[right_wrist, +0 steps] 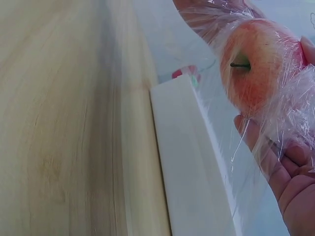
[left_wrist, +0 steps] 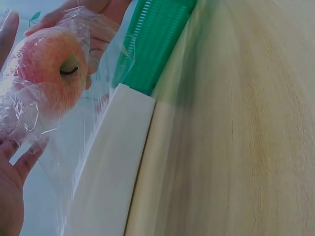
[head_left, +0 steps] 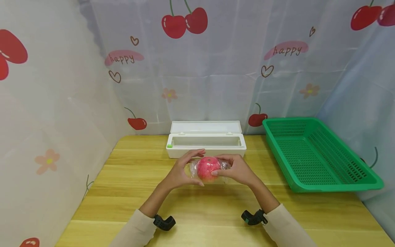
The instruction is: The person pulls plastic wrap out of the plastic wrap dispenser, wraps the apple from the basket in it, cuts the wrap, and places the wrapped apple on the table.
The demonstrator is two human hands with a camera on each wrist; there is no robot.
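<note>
A red-pink apple (head_left: 208, 167) is held up above the wooden table, with clear plastic film (left_wrist: 24, 110) around it. The film is crumpled at both sides of the fruit. My right hand (head_left: 240, 169) grips the apple from the right, its thumb on the front and the fingers behind. On the other side my left hand (head_left: 181, 174) is spread around the film, thumb and fingers apart and fairly straight. Both wrist views show the apple's stem end through the film, and loose film hangs beside it.
Behind the hands stands a long white box (head_left: 206, 152) with its lid raised and a small green piece at its left end. A green perforated basket (head_left: 336, 188) sits at the right of the wooden table (head_left: 197, 212). Printed curtains (head_left: 216, 92) enclose the back and sides.
</note>
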